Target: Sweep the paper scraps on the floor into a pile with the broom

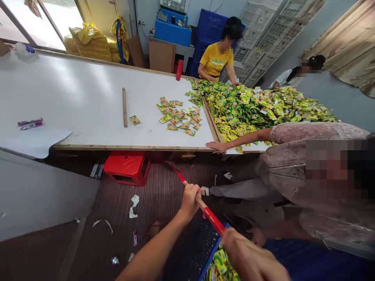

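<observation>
My left hand (191,197) is wrapped round the bare, wood-coloured stretch of a long red broom handle (214,220). Closer to me, my right hand (249,253) grips the same handle near its upper end and is slightly blurred. The handle slants down and away, towards the dark space under the table (93,101). Its far end is too dark to make out there. Below my hands stands a blue crate (215,255) with yellow-green packets (219,261) in it.
Packets are heaped at the table's right end (249,109), behind a wooden strip (211,119). A person in yellow (216,58) and another (288,78) stand there; a nearer person (293,156) leans on the edge. A red stool (125,166) and paper scraps (134,207) are on the floor.
</observation>
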The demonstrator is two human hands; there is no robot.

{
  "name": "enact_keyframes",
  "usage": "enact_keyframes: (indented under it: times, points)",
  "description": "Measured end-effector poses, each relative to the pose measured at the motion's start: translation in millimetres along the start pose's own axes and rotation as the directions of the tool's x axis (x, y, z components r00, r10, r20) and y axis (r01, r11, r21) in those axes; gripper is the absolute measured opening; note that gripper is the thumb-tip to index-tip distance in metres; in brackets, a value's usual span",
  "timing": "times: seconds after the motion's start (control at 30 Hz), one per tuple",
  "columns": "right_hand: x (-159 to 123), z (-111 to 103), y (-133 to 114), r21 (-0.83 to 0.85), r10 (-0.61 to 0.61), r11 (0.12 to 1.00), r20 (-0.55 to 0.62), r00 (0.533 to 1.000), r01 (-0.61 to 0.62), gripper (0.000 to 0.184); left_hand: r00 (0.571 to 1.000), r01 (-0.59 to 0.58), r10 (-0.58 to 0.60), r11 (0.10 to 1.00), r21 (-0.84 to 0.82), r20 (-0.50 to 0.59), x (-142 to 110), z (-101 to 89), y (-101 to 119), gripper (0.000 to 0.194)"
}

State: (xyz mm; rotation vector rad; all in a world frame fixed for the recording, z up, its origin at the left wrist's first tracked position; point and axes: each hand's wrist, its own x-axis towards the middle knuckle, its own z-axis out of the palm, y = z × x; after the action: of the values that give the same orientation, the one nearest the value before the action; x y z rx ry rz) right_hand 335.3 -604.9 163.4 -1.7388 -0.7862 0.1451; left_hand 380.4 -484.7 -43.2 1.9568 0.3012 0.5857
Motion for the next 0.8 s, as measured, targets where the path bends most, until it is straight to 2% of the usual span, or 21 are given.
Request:
enact_keyframes:
  times: [0.1, 0.2, 0.27, 0.43, 0.63, 0.7, 0.8]
  points:
    - [-14, 38, 15, -0.004, 0.047, 0.999, 0.008, 0.999, -0.047, 0.034, 0.993, 0.109, -0.108, 0.994, -0.026, 0.040, -30, -1.4, -37, 0.037]
    - [-38, 50, 13, 0.045, 0.068, 0.996, 0.125, 0.990, -0.074, 0.033, 0.986, 0.163, -0.163, 0.987, 0.002, 0.018, -76, -12.4, -45, 0.036]
    - [-58, 48, -1, 0.058, 0.062, 0.996, 0.197, 0.978, -0.075, 0.032, 0.980, 0.198, -0.198, 0.980, 0.020, -0.021, -109, -20.3, -34, 0.036]
    - [-127, 50, -55, 0.074, 0.015, 0.997, 0.220, 0.975, -0.032, 0.033, 0.971, 0.236, -0.234, 0.971, 0.041, -0.050, -201, -47.0, 6, 0.037]
    - [-223, 75, -110, 0.241, 0.028, 0.965, 0.296, 0.955, -0.103, 0.034, 0.970, 0.238, -0.229, 0.959, 0.151, -0.076, -321, -109.5, 33, 0.036]
    - [-246, 75, -124, 0.291, 0.035, 0.947, 0.329, 0.944, -0.136, 0.034, 0.965, 0.251, -0.233, 0.952, 0.172, -0.119, -347, -125.9, 44, 0.036]
    - [-266, 69, -142, 0.325, 0.028, 0.937, 0.303, 0.952, -0.131, 0.031, 0.944, 0.278, -0.224, 0.936, 0.217, -0.243, -367, -138.3, 62, 0.037]
